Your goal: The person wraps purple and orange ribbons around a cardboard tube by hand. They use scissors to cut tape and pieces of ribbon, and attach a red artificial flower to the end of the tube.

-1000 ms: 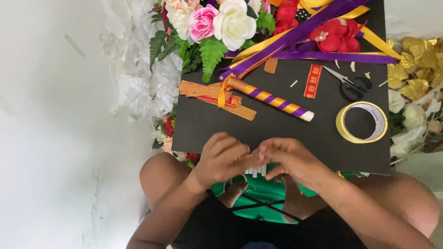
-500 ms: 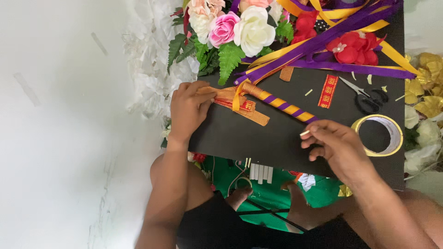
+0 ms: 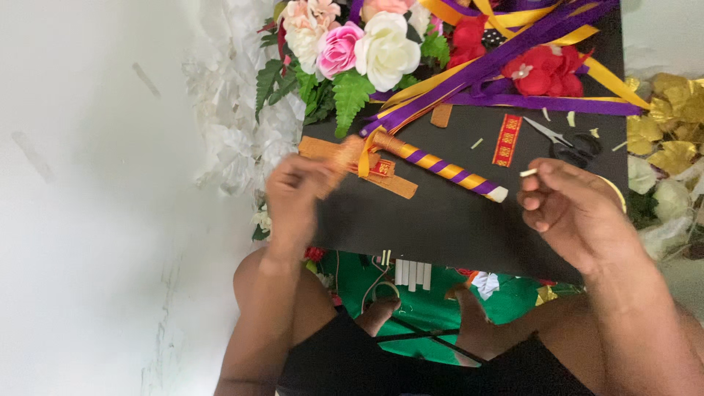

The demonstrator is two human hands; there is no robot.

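Both grips pinch: left hand orange strip; right hand white sliver.

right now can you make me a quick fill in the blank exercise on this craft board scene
1. The stick on the black board is wrapped in purple and ____ ribbon.
2. The left hand pinches a strip of ____ ribbon.
3. The scissors have ____ handles.
4. The right hand holds a small ____ piece at its fingertips.

Missing words: gold; orange; black; white
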